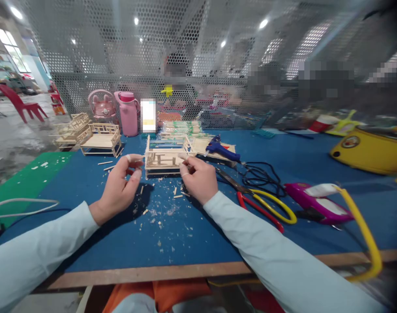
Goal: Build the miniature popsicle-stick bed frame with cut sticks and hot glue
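A small wooden stick frame, shaped like a miniature bench point(164, 171), stands on the blue table top in front of me. My left hand point(120, 184) is just left of it, fingers curled and apart, with nothing visible between them. At its right front corner my right hand point(200, 177) has thumb and fingertips pinched together; whatever they hold is too small to make out. Short stick pieces point(178, 196) and pale flecks lie on the table below the frame. White wraps cover some fingertips.
Finished stick benches point(100, 138) stand at the back left, beside a pink bottle point(129, 115). A blue glue gun point(221, 149) lies behind my right hand. Scissors with red and yellow handles point(273, 206), a purple tool point(315, 203) and a yellow bag point(374, 150) are to the right.
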Action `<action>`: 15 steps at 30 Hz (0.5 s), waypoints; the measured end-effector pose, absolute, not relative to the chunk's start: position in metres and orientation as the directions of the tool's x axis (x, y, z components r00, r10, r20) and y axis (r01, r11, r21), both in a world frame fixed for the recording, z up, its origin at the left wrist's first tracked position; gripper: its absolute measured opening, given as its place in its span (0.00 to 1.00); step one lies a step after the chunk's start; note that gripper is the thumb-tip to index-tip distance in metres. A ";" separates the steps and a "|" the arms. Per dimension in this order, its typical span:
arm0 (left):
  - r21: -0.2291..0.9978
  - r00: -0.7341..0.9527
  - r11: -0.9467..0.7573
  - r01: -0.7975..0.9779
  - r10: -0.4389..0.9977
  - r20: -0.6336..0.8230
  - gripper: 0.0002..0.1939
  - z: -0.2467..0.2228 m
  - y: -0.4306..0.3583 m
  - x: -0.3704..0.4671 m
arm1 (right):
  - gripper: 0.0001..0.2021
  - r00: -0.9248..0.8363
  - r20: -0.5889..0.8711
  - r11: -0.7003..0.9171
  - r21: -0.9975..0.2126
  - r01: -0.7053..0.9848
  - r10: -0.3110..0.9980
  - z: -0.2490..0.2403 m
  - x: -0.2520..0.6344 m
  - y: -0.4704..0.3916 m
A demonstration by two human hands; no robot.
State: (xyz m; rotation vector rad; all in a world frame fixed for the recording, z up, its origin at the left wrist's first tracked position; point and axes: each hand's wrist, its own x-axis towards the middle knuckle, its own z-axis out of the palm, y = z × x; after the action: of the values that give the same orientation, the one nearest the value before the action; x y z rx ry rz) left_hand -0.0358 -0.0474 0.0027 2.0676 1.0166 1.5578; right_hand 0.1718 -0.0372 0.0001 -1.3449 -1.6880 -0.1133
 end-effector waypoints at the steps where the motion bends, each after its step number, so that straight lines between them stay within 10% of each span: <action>1: 0.672 0.155 -0.660 0.336 0.743 0.652 0.14 0.000 -0.050 -0.035 | 0.15 0.033 0.706 0.400 -0.438 0.805 0.708 0.000 0.171 -0.037; 15: 0.742 0.254 -0.551 0.382 0.835 0.488 0.13 -0.001 -0.055 -0.029 | 0.15 0.125 0.597 0.300 -0.560 0.772 0.793 0.004 0.164 -0.029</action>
State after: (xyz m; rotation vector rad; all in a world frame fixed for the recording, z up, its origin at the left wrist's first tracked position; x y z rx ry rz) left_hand -0.0292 -0.0547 -0.0012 2.0512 1.1027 1.2474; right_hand 0.1644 -0.0294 0.0043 -1.4556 -1.6275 0.0274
